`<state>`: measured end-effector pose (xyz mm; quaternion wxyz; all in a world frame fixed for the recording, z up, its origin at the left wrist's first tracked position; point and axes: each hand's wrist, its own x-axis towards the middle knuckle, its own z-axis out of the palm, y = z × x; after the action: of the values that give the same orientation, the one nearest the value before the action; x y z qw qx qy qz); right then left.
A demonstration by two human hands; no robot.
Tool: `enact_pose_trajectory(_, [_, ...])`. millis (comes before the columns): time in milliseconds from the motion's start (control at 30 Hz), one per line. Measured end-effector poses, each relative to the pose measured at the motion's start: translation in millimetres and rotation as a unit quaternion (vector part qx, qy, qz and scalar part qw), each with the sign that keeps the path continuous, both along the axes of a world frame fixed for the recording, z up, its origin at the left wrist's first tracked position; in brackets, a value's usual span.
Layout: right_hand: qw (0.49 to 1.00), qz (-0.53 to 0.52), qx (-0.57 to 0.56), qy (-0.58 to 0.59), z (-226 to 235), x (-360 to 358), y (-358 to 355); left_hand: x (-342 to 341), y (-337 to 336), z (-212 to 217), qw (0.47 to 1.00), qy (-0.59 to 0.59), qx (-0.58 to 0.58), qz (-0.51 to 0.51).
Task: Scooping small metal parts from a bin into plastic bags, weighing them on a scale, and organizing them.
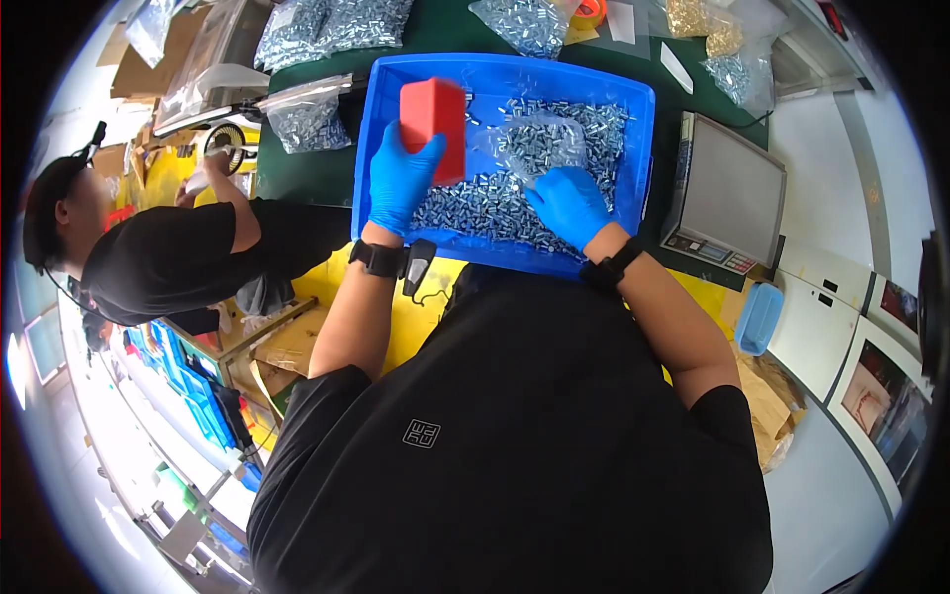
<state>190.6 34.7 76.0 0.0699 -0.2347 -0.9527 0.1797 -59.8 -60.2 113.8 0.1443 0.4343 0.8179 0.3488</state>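
Note:
A blue plastic tray (pixel 638 188) on the green table holds a spread of small silvery metal pieces (pixel 475 210). My blue-gloved left hand (pixel 400 180) grips a red rectangular plastic box (pixel 433 119) over the tray's left part, thumb on one side of it. The inside of that box does not show. At the tray's right half, my gloved right hand (pixel 572 206) is closed at the lower edge of a clear plastic bag (pixel 556 144). Metal pieces show in and around the bag; I cannot tell how many are inside it.
Right of the tray stands a digital scale (pixel 730 188). Filled clear bags (pixel 361 22) lie along the table's far side, another bag (pixel 307 124) left of the tray. Orange tape (pixel 588 12) sits at the back. A co-worker (pixel 168 252) is at the left, beside a small fan (pixel 226 144).

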Motion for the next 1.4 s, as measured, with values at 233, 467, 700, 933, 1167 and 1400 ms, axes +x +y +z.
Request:
enact_pose_trajectory(233, [0.996,0.009,0.001,0.086,2.9,-20.6,41.7,-7.4,-45.8,-56.8,0.9,-0.423,-0.01,0.106])
enact_pose_trajectory(467, [0.931,-0.133,-0.075,0.331,75.4,7.0,55.8,-10.2,-54.7,-67.1,0.854,-0.507,-0.009,0.115])
enact_pose_trajectory(700, [0.776,-0.359,-0.284,0.434,190.5,87.5,51.2,-7.3,-49.1,-64.4,0.854,-0.511,-0.012,0.097])
enact_pose_trajectory(933, [0.877,-0.372,-0.033,0.301,195.5,181.7,108.4,-9.7,-36.1,-86.7,0.849,-0.52,-0.041,0.091])
enact_pose_trajectory(1167, [0.893,-0.397,0.108,0.181,133.5,267.5,142.8,-9.3,-30.3,-110.5,0.81,-0.571,-0.061,0.117])
enact_pose_trajectory(1400, [0.925,-0.276,0.207,0.159,65.4,275.4,71.7,7.6,-10.6,-95.5,0.717,-0.684,0.018,0.132])
